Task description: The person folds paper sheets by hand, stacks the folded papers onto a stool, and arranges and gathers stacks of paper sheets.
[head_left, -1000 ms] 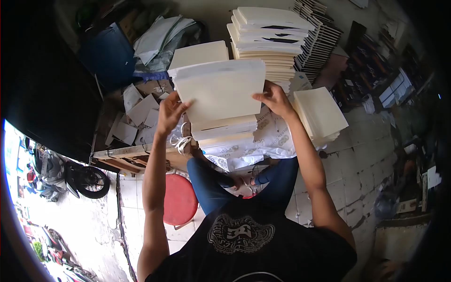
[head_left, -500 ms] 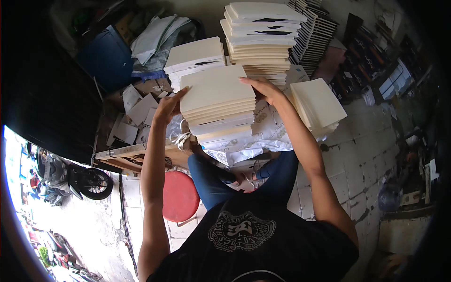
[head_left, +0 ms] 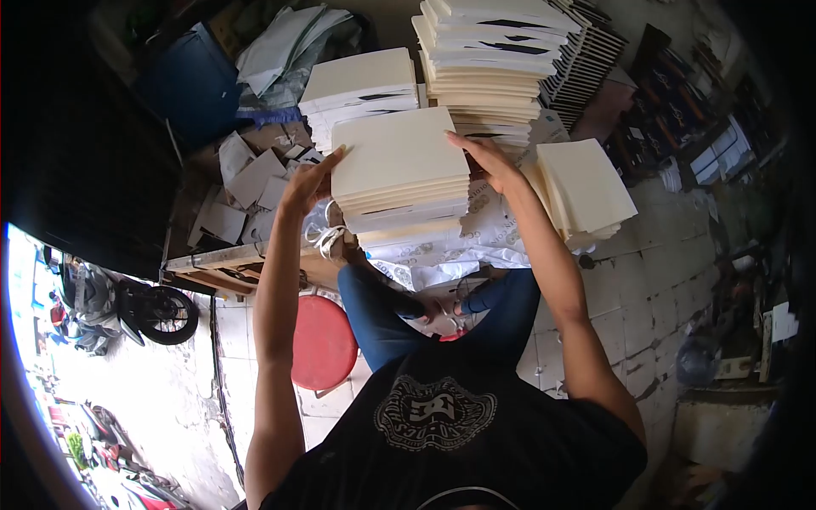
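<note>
A stack of cream-covered booklets or book blocks [head_left: 399, 157] stands in front of me on a table covered with printed white sheeting [head_left: 438, 251]. My left hand [head_left: 308, 187] grips its left side, with the thumb at the top edge. On the opposite side, my right hand [head_left: 491, 161] holds the upper right edge, its fingers partly hidden behind the stack. Behind it are a shorter cream-topped pile [head_left: 361, 76] and a taller pile [head_left: 489, 81] with black marks on its edges. Another cream pile [head_left: 588, 183], its layers slightly fanned, lies to the right of my right forearm.
A wooden-edged bin [head_left: 217, 259] of paper scraps is at the left, with a white cord [head_left: 325, 238] hanging near it. A red stool [head_left: 325, 342] stands by my legs. Dark-edged stacks [head_left: 586, 72] rise at the back right. A motorcycle [head_left: 127, 306] is outside.
The view has shifted slightly. Both hands stay at the sides of the front stack, which appears a little higher and further right in view.
</note>
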Motion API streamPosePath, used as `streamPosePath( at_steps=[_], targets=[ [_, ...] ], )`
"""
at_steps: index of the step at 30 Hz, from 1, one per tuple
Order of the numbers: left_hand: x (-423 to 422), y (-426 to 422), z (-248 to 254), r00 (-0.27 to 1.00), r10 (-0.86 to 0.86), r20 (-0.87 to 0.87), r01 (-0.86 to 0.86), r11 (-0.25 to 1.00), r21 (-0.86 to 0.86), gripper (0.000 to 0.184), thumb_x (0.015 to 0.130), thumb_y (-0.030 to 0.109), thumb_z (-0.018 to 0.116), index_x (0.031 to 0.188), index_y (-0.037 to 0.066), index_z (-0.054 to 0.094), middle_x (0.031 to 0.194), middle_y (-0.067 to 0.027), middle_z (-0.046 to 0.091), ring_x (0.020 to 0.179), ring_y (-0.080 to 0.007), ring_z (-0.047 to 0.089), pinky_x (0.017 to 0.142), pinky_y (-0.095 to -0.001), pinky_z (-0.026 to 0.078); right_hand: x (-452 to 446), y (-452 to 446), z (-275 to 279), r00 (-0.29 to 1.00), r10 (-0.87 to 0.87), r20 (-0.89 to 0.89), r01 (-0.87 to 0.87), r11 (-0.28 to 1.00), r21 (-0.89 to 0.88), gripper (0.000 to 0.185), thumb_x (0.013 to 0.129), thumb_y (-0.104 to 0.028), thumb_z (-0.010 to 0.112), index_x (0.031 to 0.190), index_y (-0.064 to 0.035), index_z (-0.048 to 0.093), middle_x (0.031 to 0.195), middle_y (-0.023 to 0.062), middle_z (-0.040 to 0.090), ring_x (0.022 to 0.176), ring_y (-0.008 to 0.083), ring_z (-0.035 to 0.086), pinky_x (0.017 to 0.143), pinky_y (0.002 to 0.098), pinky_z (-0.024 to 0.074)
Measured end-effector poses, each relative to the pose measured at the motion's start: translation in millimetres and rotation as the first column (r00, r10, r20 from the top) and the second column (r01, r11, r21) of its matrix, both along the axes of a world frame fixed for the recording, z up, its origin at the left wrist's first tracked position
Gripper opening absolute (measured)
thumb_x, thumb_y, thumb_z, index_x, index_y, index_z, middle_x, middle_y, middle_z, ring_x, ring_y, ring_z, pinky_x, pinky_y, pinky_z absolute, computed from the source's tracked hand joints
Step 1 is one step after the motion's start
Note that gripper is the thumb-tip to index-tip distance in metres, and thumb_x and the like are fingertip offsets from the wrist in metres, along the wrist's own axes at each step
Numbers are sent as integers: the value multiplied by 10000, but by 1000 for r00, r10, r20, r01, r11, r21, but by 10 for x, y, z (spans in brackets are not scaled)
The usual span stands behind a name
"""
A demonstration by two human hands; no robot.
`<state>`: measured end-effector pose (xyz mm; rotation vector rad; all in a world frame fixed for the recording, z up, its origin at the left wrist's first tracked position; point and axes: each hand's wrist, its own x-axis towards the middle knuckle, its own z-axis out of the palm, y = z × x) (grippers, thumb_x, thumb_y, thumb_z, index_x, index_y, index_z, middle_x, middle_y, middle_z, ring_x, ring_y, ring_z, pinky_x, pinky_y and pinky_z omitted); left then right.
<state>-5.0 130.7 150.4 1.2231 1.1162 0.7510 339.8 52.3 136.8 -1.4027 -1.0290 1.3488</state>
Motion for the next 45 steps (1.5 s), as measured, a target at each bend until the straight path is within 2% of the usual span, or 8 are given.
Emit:
streamPosePath(
  at_steps=[3,6,7,11,18,24,29,45],
  targets=[
    [-72,-34,-22,997,7,-73,-3,999,49,835,820,643,617,1176,-112,580,1033,-206,667,888,-243,677,802,-358,531,0,-59,2,964,-145,222,114,983,146,537,843,-552,643,990,-38,685,823,41,676,639,114,615,597,267,492],
    [-229,-69,-101,937,286,201,-319,935,156,926,877,740,378,1357,-49,442,1290,-190,560,1192,-261,547,1025,-419,397,62,-191,50,919,-364,150,315,909,274,648,873,-607,555,1169,-37,641,1034,88,676,848,141,638,754,305,482],
    [-167,-84,-236,947,233,220,-286,924,255,1022,848,815,208,1457,1,306,1467,-180,388,1378,-290,334,1133,-459,226,95,-189,-70,965,-260,-22,255,924,285,815,880,-682,454,1384,-42,474,1349,148,529,1231,206,498,987,360,377],
    [215,-313,-484,857,-45,513,-27,991,132,977,874,783,180,1486,27,263,1503,-140,343,1394,-263,292,1142,-392,215,-86,-62,-408,883,31,-469,106,959,264,970,870,-743,369,1530,-89,92,1603,106,51,1477,225,1,1171,386,56],
    [197,-227,-420,872,87,482,-187,968,165,953,871,783,238,1487,57,284,1500,-146,347,1402,-279,279,1136,-432,216,-332,-163,-87,931,-177,-320,249,948,199,842,934,-643,378,1502,-41,223,1547,113,270,1418,249,263,1153,362,196],
    [-86,1050,96,895,368,251,-402,911,97,1005,787,752,516,1424,-4,339,1464,-247,322,1374,-327,300,1112,-493,224,-656,95,1010,875,-218,433,-18,878,478,724,952,-601,378,1326,9,488,1322,186,536,1301,282,441,1070,350,331],
    [118,1390,295,970,232,75,-235,972,31,813,818,626,581,1352,27,456,1347,-236,447,1261,-320,419,1068,-491,264,-578,938,786,898,7,440,-102,976,193,961,867,-753,339,1525,-80,144,1570,159,183,1382,358,321,1145,446,198],
    [14,1784,81,978,169,119,-164,985,-56,598,910,414,537,1334,0,460,1292,-183,547,1191,-295,536,1040,-431,370,-804,929,996,949,41,313,-90,985,144,1088,776,-856,299,1536,-135,5,1590,153,81,1362,417,339,1151,514,99]
  ],
)
